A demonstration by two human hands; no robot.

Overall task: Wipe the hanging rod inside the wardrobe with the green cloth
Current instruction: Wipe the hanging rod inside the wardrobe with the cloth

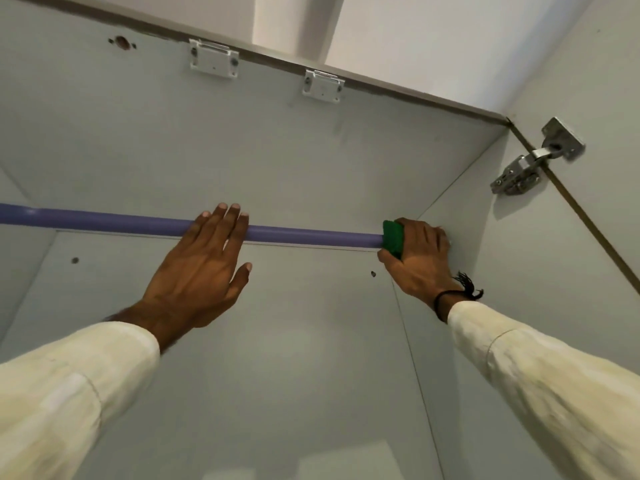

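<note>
A purple hanging rod [114, 221] runs left to right across the pale grey wardrobe interior. My right hand [419, 258] grips the green cloth [393, 237], wrapped around the rod's far right end against the right side wall. My left hand [197, 271] lies flat over the rod near its middle, fingers straight and together, thumb spread below; it holds nothing. The rod section under each hand is hidden.
Two white brackets [214, 58] [323, 85] are fixed to the wardrobe's top panel near its front edge. A metal door hinge [535, 161] sits on the right side wall. Small holes [74, 260] dot the back panel.
</note>
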